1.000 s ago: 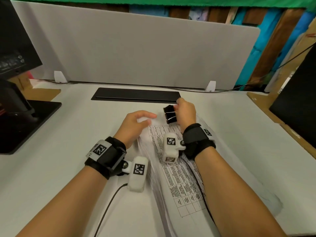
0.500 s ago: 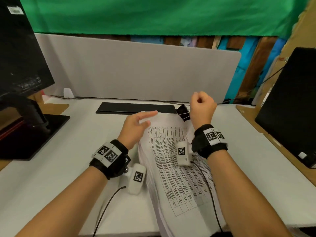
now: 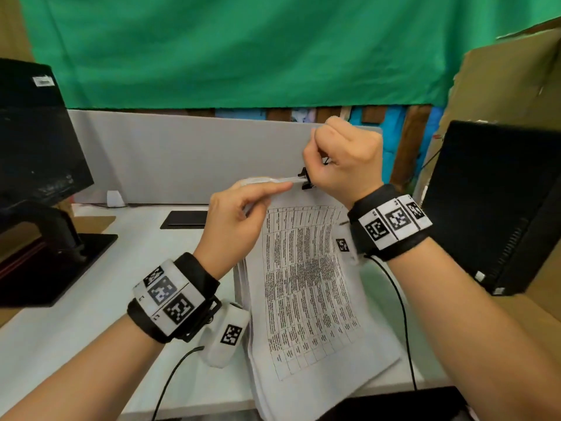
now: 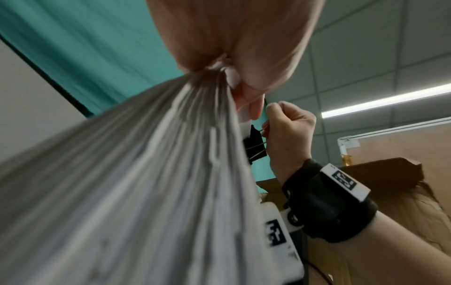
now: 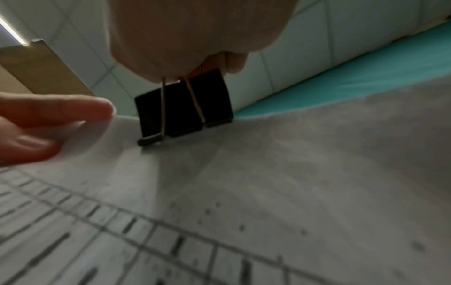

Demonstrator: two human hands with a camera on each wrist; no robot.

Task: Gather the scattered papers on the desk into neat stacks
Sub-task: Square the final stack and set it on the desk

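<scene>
1. Two hands up over the desk [image 3: 76, 329], head view: your left hand [image 3: 233, 229] pinches the top edge of the paper stack [image 3: 306, 299]; your right hand [image 3: 343, 165] is fisted on the wire handles of the black binder clip [image 3: 306, 179] at that same edge. The stack's lower end hangs past the near desk edge. Open desk lies left, a black monitor [image 3: 33, 147] beyond it; a black computer case [image 3: 498, 208] stands close on the right.
2. Left wrist view: sheet edges fan out from your pinch; the clip [image 4: 255, 146] sits just beside your fingertips.
3. Right wrist view: the clip [image 5: 183, 108] bites the top edge; left fingers [image 5: 56, 111] are alongside, apart.
4. One second ago the stack lay flat on the desk; now its top is raised.
</scene>
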